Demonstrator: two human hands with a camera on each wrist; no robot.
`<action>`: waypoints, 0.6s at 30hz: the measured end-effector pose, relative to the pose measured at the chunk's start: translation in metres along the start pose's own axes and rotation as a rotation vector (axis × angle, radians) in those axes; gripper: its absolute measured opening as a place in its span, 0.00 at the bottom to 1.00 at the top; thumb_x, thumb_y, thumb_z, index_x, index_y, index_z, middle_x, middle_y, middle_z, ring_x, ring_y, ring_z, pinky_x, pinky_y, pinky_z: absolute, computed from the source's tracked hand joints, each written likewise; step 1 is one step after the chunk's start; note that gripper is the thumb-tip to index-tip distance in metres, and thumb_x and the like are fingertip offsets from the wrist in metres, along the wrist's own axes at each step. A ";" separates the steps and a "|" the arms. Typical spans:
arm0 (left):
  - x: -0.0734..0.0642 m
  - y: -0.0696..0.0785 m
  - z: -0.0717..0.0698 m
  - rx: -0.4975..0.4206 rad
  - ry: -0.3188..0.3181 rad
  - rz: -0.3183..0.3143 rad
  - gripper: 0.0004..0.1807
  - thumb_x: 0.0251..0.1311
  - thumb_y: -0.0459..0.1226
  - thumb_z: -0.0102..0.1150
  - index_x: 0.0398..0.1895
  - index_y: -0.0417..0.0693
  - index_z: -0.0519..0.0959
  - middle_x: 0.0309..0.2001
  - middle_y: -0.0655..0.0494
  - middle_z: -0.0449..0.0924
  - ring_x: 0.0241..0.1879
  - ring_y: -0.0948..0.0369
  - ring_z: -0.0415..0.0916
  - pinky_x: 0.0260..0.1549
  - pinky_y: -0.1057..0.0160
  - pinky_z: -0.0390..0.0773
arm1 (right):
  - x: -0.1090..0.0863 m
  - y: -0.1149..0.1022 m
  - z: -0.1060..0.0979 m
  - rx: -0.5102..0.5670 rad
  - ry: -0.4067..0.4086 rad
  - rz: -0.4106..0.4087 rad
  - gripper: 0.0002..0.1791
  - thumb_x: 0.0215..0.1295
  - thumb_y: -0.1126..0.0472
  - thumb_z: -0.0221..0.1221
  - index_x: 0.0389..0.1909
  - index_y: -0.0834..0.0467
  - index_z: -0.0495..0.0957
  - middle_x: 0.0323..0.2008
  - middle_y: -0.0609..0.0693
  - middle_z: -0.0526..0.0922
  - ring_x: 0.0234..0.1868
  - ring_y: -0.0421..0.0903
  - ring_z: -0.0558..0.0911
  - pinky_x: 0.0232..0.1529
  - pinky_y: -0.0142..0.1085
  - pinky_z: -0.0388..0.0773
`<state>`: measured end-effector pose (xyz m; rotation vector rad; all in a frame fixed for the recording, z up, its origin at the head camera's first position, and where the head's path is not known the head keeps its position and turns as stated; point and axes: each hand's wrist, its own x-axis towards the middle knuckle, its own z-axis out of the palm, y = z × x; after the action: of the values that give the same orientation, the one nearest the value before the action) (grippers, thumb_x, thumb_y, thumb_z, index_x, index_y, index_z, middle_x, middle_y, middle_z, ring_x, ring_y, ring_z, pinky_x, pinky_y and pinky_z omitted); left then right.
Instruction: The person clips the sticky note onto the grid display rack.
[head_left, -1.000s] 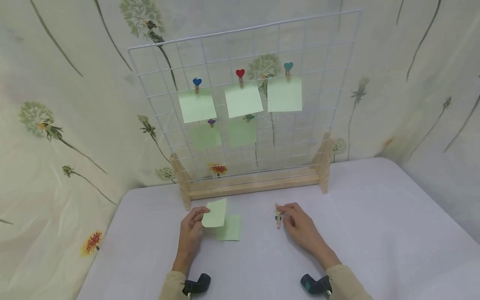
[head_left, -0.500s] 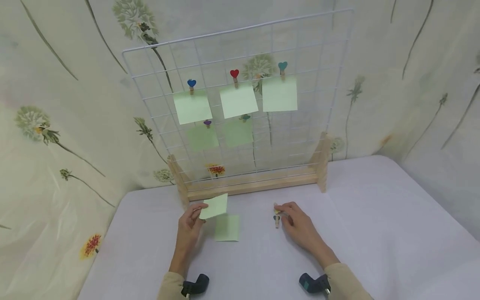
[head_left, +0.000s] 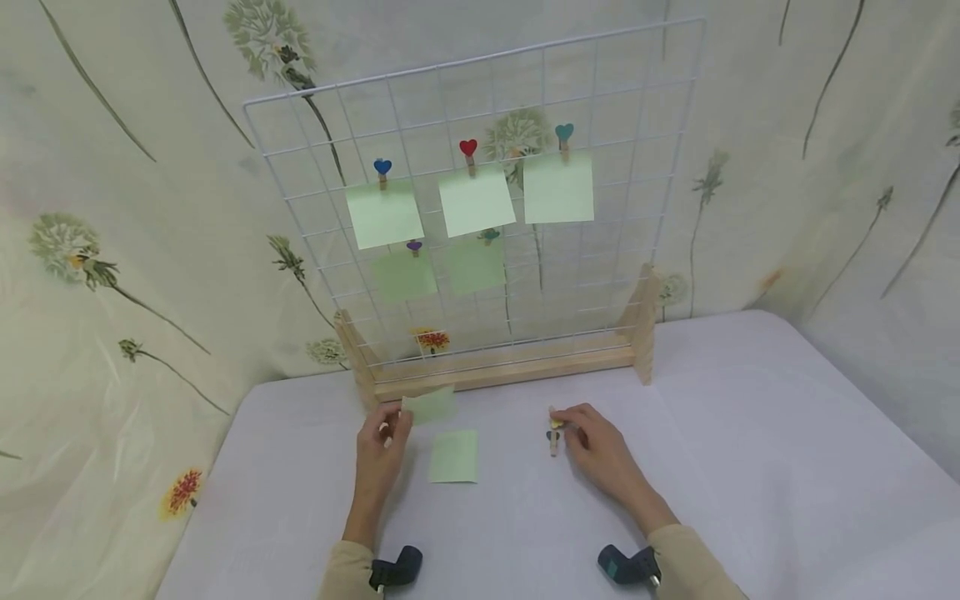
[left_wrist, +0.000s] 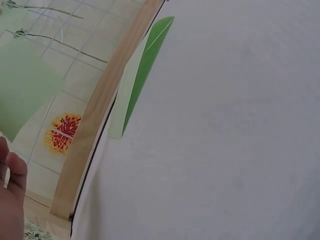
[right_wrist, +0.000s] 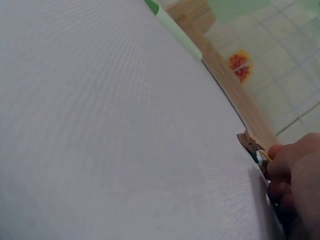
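Observation:
My left hand [head_left: 381, 450] pinches a light green paper note [head_left: 429, 405] by its left edge, tilted in front of the rack's base. In the left wrist view only part of that hand [left_wrist: 12, 185] shows. A second green note [head_left: 453, 457] lies on the table just below; its edge curls up in the left wrist view. With thumb and fingertips, my right hand [head_left: 600, 450] holds a small wooden clothespin with a yellow heart [head_left: 556, 422]. Another small clothespin with a dark heart [head_left: 553, 445] lies beside those fingertips. In the right wrist view the hand [right_wrist: 300, 170] hides part of the pins.
A white wire grid [head_left: 622, 200] stands in a wooden base [head_left: 510, 371] at the table's back. Several green notes hang on it from heart clothespins, including a red one [head_left: 468, 147] and a blue one [head_left: 382, 167]. A floral curtain [head_left: 810, 167] surrounds the white-covered table [head_left: 750, 433].
My left hand has tipped its note flatter and turned it, so the sheet looks narrower and sits slightly higher. The right hand has stayed at the clothespins. The head view has shifted slightly.

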<state>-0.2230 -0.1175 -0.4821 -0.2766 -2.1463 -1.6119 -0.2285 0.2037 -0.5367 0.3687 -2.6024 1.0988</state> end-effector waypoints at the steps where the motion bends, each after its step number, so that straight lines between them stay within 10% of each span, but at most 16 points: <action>1: 0.000 0.000 0.001 -0.002 0.006 0.014 0.05 0.62 0.30 0.56 0.39 0.36 0.77 0.34 0.52 0.73 0.37 0.69 0.68 0.35 0.72 0.71 | 0.000 0.001 0.000 0.007 0.010 -0.007 0.17 0.60 0.69 0.56 0.49 0.52 0.80 0.43 0.44 0.80 0.31 0.37 0.70 0.32 0.27 0.70; 7: 0.004 0.006 0.005 -0.052 -0.004 0.033 0.08 0.62 0.29 0.54 0.42 0.31 0.76 0.51 0.39 0.74 0.51 0.73 0.69 0.46 0.73 0.72 | -0.001 0.001 0.000 0.043 0.035 -0.005 0.14 0.58 0.67 0.60 0.46 0.52 0.80 0.40 0.44 0.81 0.30 0.35 0.71 0.31 0.26 0.71; 18: 0.006 0.017 0.015 -0.039 -0.059 -0.081 0.09 0.65 0.32 0.53 0.44 0.33 0.75 0.44 0.42 0.79 0.43 0.69 0.74 0.50 0.67 0.74 | -0.002 -0.005 -0.005 0.077 0.049 0.042 0.10 0.59 0.63 0.64 0.42 0.53 0.80 0.32 0.42 0.78 0.28 0.36 0.70 0.28 0.26 0.69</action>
<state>-0.2244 -0.0986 -0.4683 -0.2557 -2.1979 -1.7125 -0.2239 0.2043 -0.5311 0.3015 -2.5416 1.2089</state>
